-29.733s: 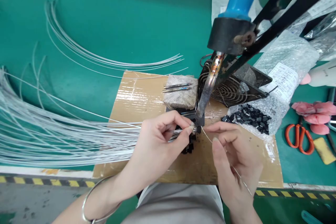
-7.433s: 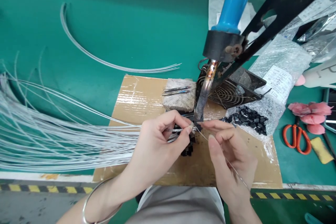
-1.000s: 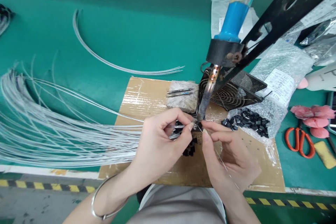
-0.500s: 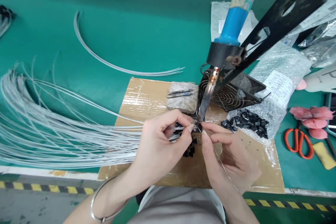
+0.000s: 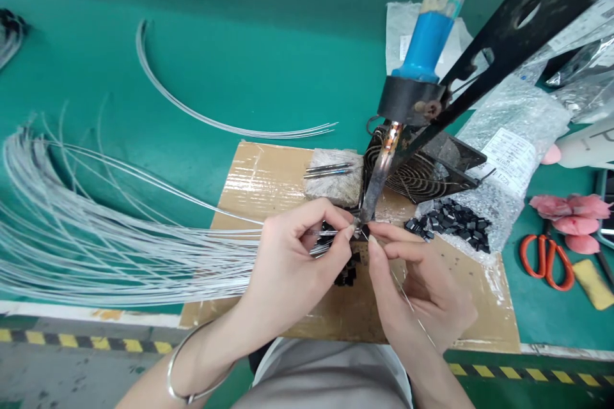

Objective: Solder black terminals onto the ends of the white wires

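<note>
My left hand pinches the end of a thin white wire between thumb and forefinger, right under the tip of a fixed soldering iron with a blue handle. A large fan of the same white wires runs off to the left from that hand. My right hand pinches a fine strand of solder wire and holds its end at the iron's tip. A few small black parts lie on the cardboard sheet between my hands.
A wire fan guard and a worn block carrying metal pins sit behind the iron. A bubble bag with black parts, orange scissors and pink pieces lie right. Curved wires rest on the green mat.
Both hands have stayed at the iron's tip; the right fingertips have crept slightly closer to it. Since much earlier, the curved wire pile behind has thinned.
</note>
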Motion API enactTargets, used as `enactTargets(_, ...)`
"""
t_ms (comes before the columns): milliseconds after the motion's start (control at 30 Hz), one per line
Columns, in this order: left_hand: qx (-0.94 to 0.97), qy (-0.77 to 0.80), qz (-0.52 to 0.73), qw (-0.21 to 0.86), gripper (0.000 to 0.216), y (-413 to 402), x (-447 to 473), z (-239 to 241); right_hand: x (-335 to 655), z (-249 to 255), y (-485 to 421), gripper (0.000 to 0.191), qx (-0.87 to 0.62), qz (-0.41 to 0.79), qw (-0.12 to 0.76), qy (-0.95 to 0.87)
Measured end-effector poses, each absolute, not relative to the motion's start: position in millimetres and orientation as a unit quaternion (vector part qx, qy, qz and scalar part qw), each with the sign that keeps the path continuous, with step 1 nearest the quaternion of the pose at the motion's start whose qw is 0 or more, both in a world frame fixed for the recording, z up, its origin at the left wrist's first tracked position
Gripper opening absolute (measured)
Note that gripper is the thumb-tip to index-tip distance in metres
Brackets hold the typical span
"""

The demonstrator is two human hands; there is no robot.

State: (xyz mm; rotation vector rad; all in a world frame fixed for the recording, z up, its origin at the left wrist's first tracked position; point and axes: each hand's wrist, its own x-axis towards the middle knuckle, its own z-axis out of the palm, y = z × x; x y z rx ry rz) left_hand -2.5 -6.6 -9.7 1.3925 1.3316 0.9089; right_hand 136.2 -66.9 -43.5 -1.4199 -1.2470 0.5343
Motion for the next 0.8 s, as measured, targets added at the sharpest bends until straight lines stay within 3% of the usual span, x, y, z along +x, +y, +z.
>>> enactTargets(800,0.568,0.551,0.371,0.486,0.014,-7.4,-0.4,-9.8,136.5,-44.6,-65.8,0.021,-0.592,0.214,0.558,-0.541)
